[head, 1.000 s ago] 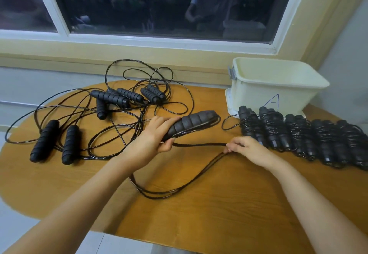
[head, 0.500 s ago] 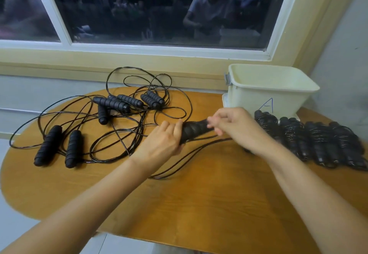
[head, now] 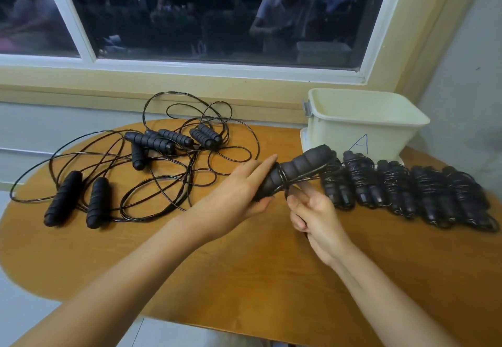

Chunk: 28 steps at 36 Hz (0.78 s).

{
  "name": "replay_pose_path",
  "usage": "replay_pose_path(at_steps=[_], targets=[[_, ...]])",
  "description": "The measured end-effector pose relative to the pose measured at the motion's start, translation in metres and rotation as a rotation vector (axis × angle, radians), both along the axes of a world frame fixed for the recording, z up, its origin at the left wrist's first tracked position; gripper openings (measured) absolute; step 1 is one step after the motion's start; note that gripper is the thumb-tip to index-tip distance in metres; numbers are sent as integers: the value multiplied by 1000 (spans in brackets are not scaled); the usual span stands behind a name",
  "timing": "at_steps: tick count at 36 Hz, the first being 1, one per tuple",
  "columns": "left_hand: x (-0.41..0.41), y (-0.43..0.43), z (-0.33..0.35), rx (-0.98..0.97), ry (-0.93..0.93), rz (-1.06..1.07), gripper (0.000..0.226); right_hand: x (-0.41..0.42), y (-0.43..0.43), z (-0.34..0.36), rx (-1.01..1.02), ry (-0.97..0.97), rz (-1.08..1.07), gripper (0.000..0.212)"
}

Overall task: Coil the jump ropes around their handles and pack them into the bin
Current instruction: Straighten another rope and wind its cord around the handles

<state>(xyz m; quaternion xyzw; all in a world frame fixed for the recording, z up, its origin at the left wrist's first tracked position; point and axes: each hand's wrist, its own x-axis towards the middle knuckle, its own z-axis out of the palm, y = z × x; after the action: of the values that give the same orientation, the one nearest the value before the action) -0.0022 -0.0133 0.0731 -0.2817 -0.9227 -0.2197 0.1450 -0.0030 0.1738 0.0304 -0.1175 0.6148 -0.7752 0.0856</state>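
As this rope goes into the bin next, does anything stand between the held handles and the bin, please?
Only the row of coiled ropes, on the table before the bin; above them nothing visible blocks the handles, and the bin is open.

Both forearms are bare right to the frame edge, coming in from seven and five o'clock. Left hand (head: 239, 191) bare, right hand (head: 315, 219) bare, fingers slim.
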Motion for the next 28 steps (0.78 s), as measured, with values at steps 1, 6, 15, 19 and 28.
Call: replay_pose_path(at_steps=[1, 6, 15, 19, 28], targets=[[0, -1, 2, 1, -36, -19, 82, 0, 0, -2, -2, 18, -4, 41], [4, 1, 5, -62, -66, -52, 83, 0, 1, -10, 15, 69, -17, 39], [5, 13, -7, -69, 30, 23, 72, 7, 2, -19, 106, 85, -44, 28], [4, 12, -12, -70, 59, 28, 63, 6, 5, -21, 193, 122, -38, 30], [-9, -7, -11, -177, 233, 74, 65, -5, 32, -26, 603, 280, 110, 19]])
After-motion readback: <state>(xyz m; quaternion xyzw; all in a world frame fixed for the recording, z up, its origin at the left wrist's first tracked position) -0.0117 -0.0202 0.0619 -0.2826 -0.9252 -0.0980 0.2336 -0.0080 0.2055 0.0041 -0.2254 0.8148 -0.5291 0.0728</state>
